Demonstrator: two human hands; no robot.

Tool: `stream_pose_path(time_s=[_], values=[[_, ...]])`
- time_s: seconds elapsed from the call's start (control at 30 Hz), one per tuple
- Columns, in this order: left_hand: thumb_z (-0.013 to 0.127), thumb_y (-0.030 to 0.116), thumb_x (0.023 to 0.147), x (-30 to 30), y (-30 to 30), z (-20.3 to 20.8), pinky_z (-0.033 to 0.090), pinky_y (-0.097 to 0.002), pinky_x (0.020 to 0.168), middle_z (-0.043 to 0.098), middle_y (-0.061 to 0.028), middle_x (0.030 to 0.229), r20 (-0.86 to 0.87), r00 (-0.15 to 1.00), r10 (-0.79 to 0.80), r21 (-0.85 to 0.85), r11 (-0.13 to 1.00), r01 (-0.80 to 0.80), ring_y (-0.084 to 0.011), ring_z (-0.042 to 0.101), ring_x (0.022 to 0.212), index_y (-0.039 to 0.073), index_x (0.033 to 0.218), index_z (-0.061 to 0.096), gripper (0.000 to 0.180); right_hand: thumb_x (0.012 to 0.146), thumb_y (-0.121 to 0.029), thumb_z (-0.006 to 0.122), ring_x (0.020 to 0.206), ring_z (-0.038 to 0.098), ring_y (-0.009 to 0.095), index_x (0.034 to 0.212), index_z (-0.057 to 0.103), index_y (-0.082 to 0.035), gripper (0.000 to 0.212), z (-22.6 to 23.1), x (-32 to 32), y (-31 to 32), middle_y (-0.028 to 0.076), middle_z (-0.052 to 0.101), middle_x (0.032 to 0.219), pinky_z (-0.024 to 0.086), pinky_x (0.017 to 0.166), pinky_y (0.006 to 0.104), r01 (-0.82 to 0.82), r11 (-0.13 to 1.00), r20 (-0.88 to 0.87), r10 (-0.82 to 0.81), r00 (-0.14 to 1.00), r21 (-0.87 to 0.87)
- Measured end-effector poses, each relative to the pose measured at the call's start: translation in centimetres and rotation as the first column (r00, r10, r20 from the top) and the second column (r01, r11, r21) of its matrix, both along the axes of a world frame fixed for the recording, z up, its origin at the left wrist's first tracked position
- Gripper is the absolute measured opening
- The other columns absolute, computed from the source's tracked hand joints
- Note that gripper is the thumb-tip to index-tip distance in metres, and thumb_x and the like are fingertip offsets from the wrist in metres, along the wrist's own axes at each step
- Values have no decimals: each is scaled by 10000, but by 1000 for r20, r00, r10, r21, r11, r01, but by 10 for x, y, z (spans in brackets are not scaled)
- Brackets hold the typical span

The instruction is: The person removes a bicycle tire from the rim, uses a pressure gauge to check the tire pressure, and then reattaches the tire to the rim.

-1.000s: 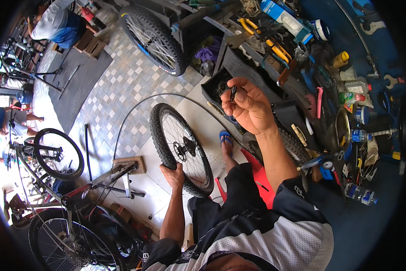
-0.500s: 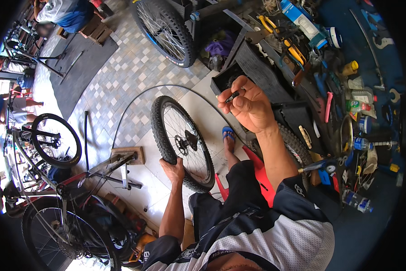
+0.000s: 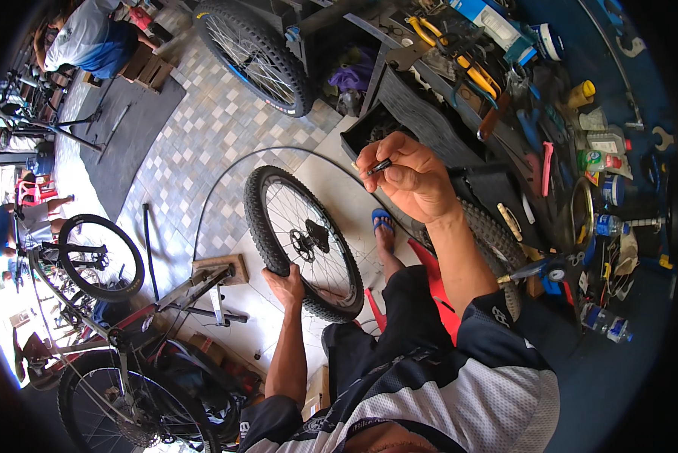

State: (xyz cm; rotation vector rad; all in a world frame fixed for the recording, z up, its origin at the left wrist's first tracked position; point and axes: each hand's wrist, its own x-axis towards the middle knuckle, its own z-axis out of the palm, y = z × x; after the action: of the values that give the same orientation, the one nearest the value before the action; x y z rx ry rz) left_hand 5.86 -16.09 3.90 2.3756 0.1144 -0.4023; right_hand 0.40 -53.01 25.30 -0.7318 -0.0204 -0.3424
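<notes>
A bicycle wheel [image 3: 259, 223] with a knobby black tyre stands tilted in front of me, its brake disc and hub facing up toward me. My left hand [image 3: 284, 287] is wrapped round the tyre at its near left side. Raised to the right of the wheel, my right hand [image 3: 420, 185] pinches a small black and silver cylindrical part [image 3: 381, 167] between thumb and fingers. It resembles a tyre valve, but is too small to be sure. The palm is turned up, and nothing touches the part except the fingers.
A bench crowded with tools, yellow-handled pliers [image 3: 481, 78] and bottles runs along the right. A bicycle frame [image 3: 120, 325] stands at the left. Another wheel [image 3: 252, 57] leans at the back. A black hose [image 3: 203, 198] curves over the floor. Two people are farther off.
The view has shifted slightly. The small part has turned between my right fingers and shows more plainly. My left hand keeps its grip on the wheel.
</notes>
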Motion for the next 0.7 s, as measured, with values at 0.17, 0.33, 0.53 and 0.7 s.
stream_pose_path(time_s=[0.17,0.33,0.53,0.7], values=[[757,269,805,1,1,-4,476,-521,910,571,-273,1002,43,999,-28,67,997,25,-443,585,938,-92,1142,480,567,991,-84,690,1029,656,206,1210,648,-27,230,-2,-1,1,142,716,1155,519,883,340,-2,998,-84,-3,996,-65],[799,289,802,-2,10,-14,477,-532,914,575,-292,995,97,995,-31,57,998,26,-479,584,961,-67,1124,489,571,1001,-96,670,867,608,99,1194,721,1,222,-65,6,19,47,708,1001,516,796,271,-208,934,-431,66,900,-290],[762,325,808,-15,15,-3,461,-547,923,568,-315,1047,93,996,6,91,996,-15,-501,575,974,-71,1212,461,641,981,-121,737,778,627,67,1162,738,-25,205,-248,9,130,6,703,920,518,625,235,-461,884,-601,332,727,-69],[766,323,814,-27,32,-9,468,-539,924,576,-323,1088,-20,997,69,55,996,-68,-494,573,968,-67,1291,445,695,1006,-176,733,754,658,84,1169,715,-24,224,-317,12,211,10,701,946,498,546,244,-562,824,-693,448,565,74]])
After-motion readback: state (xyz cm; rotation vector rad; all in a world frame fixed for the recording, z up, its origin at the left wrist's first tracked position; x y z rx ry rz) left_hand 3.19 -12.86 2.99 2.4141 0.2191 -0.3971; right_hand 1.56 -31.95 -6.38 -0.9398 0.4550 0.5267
